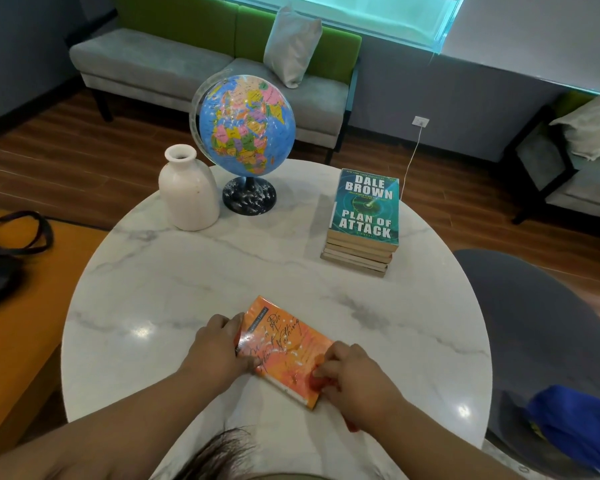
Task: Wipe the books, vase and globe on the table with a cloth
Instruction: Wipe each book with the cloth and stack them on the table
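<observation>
1. A round white marble table point(153, 271) with grey veins fills the middle of the frame.
2. Lower centre: an orange paperback point(284, 341) lies flat and skewed. Its glossy cover carries looping black script and pale dots.
3. The left hand point(219, 344) grips the paperback's left edge, fingers curled over it.
4. The right hand point(354, 375) has its fingers bunched round a red cloth point(314, 381), pressed on the cover's lower right corner.
5. Right of centre: a stack of books point(364, 220) with yellowed page edges, topped by a teal cover reading "Dale Brown, Plan of Attack".
6. Upper centre: a blue globe point(245, 123) with multicoloured countries, on a black speckled base.
7. Just left of it: a matte white vase point(187, 192) with a narrow neck.
</observation>
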### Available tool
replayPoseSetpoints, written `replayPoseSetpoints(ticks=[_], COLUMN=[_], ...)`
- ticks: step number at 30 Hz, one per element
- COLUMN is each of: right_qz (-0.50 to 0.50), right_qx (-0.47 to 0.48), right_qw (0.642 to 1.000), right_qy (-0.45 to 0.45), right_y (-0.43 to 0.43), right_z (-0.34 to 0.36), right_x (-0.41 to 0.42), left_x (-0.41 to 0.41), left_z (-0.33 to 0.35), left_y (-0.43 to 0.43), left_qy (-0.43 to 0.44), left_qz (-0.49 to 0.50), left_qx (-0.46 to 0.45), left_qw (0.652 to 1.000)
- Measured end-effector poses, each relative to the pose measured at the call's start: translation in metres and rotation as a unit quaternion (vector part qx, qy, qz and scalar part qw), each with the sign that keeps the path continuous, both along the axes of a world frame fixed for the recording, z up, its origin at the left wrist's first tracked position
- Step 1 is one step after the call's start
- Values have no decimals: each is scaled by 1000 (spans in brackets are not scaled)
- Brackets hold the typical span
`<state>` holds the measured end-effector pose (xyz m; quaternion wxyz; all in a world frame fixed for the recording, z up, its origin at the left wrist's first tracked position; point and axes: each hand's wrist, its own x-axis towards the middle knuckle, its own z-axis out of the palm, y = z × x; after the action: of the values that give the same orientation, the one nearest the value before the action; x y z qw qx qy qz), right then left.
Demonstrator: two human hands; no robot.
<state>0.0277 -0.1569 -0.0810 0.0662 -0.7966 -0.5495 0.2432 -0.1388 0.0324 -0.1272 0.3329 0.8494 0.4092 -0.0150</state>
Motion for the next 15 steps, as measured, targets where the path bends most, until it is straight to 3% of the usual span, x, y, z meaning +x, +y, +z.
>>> replayPoseSetpoints(ticks=[2,6,10,15], right_qz=[-4,89,61,99], right_qx=[4,-20,-25,-37], right_qw=[1000,996,997,994], right_qy=[-30,-7,-28,-16], right_y=[2,10,19,22], right_z=[1,2,3,6], right_x=[-1,-18,-9,-12], left_x=[0,1,0,-1], left_z=[0,1,2,3], left_y=[0,-1,-1,-2], left_qy=[3,8,-1,0], left_qz=[2,2,5,5], left_qx=[-2,-3,-5,-5], left_qw=[1000,1000,1000,1000])
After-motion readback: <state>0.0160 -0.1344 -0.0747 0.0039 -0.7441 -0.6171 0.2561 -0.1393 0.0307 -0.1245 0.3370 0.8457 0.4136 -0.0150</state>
